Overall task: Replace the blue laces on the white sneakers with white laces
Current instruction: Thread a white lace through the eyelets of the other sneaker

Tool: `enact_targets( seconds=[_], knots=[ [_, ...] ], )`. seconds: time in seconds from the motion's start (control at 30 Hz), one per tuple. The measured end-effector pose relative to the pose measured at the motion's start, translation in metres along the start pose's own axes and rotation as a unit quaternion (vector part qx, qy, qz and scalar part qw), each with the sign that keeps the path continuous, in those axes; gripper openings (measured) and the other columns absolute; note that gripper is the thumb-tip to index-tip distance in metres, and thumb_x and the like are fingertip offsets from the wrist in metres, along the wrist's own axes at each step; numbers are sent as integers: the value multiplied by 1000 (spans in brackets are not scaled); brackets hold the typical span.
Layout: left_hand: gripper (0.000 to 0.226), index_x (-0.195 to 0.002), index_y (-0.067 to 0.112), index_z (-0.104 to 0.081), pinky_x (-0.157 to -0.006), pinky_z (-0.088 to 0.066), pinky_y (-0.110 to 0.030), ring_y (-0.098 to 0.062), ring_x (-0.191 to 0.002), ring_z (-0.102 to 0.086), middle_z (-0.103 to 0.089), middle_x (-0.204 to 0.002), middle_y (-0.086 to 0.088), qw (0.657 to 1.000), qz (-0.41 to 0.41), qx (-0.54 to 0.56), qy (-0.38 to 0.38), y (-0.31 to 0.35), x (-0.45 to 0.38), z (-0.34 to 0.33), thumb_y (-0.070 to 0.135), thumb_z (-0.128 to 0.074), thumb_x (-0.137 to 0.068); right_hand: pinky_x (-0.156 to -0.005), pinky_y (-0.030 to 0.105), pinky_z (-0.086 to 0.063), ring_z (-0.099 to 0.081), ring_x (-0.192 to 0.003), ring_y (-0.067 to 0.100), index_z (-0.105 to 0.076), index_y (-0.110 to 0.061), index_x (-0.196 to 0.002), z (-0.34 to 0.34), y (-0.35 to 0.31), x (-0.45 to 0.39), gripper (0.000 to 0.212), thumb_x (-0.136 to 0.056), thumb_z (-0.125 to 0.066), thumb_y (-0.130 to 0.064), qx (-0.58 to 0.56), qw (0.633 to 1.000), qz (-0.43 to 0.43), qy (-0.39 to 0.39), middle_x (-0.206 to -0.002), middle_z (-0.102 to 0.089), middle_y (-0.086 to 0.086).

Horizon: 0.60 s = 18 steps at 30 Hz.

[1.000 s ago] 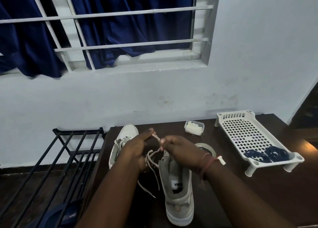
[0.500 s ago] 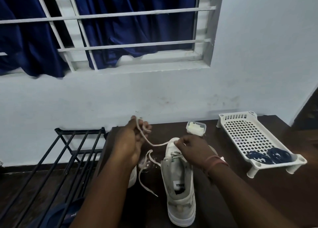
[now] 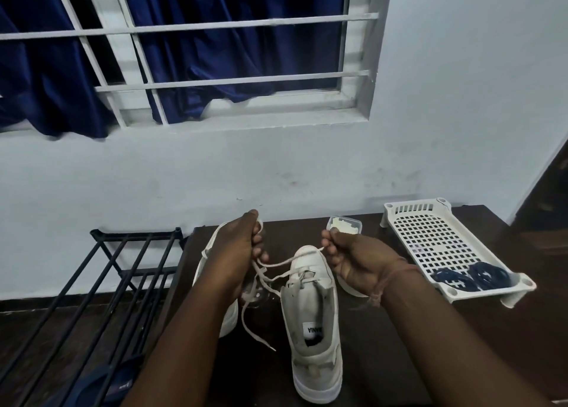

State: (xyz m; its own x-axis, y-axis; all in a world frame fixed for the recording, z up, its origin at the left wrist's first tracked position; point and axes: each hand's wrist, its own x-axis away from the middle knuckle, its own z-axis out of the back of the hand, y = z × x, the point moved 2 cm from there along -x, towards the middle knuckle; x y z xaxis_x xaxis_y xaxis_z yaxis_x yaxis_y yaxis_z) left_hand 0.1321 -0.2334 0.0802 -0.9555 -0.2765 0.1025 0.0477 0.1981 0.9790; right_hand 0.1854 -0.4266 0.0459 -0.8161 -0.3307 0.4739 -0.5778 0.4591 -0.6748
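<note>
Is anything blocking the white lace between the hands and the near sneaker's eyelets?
Nothing visible does. The left hand and right hand each hold an end of the white lace, which runs freely to the white sneaker at its front eyelets.

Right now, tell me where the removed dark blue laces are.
In the head view, the dark blue laces lie coiled at the near end of the white perforated plastic tray, right of the sneaker.

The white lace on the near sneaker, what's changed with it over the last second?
Both hands, pinched together a second ago, have drawn apart: left hand up-left, right hand rightward, each gripping the white fabric lace and stretching it across the white sneaker. Dark blue laces stay in the white perforated plastic tray.
</note>
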Motion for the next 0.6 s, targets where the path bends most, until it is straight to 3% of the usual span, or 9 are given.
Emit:
enact_targets(
  seconds=[0.1,0.17,0.23,0.3,0.4,0.47,0.53,0.6],
  knots=[
    [40,-70,12,-46,-60,-47,-33,-17,-49,-45,-40,-60,-4,997,-14,-69,31,-5,-5,6,29,-44,-106,-53,20,-55,-62,-73,19,-63,6,-91,6,-3,-2,8,-94,-56,3,90,993,72,34,-84,-61,14],
    [40,-71,11,-46,-61,-49,-32,-19,-51,-51,-42,-62,-5,999,0,-39,10,-10,-6,0,28,-42,-107,-59,23,-56,-63,-76,21,-67,1,-94,5,-1,-1,6,-89,-66,0,246,964,97,-6,-89,-65,15],
    [39,-74,11,-48,-67,-50,-34,-22,-58,-59,-47,-65,-4,999,21,5,-33,-14,-5,-11,30,-43,-108,-65,22,-53,-66,-77,16,-70,-8,-101,0,6,0,20,-82,-74,-7,411,903,102,-74,-90,-72,10],
    [38,-77,10,-49,-74,-54,-38,-22,-64,-63,-51,-67,-4,997,33,38,-55,-17,-3,-18,32,-43,-108,-71,17,-52,-68,-79,8,-71,-8,-101,-7,16,1,20,-82,-72,-2,510,843,114,-128,-87,-74,4],
    [39,-75,10,-49,-80,-55,-39,-23,-67,-64,-50,-69,-5,998,20,54,-24,-17,-5,-15,30,-42,-108,-68,12,-49,-61,-67,-5,-74,-6,-87,-8,18,0,11,-88,-63,-6,617,762,171,-93,-76,-70,-8],
    [39,-74,10,-49,-87,-54,-41,-23,-67,-64,-49,-70,-6,996,18,85,-4,-15,-7,-11,28,-43,-108,-69,18,-50,-59,-67,-4,-71,-15,-88,-4,16,0,4,-87,-68,-16,626,754,185,-72,-81,-69,-10],
    [39,-75,9,-49,-89,-55,-40,-22,-69,-65,-50,-71,-6,993,22,114,-18,-14,-7,-9,29,-43,-108,-69,16,-46,-57,-69,-6,-66,-24,-100,-3,17,-1,21,-82,-76,-28,606,768,189,-82,-94,-67,-8],
    [38,-77,9,-50,-86,-60,-39,-22,-73,-67,-51,-71,-6,987,32,148,-49,-14,-8,-11,31,-43,-107,-76,19,-47,-58,-75,-4,-65,-36,-105,-4,23,-4,28,-79,-76,-36,634,743,199,-80,-98,-65,-9]
  ],
)
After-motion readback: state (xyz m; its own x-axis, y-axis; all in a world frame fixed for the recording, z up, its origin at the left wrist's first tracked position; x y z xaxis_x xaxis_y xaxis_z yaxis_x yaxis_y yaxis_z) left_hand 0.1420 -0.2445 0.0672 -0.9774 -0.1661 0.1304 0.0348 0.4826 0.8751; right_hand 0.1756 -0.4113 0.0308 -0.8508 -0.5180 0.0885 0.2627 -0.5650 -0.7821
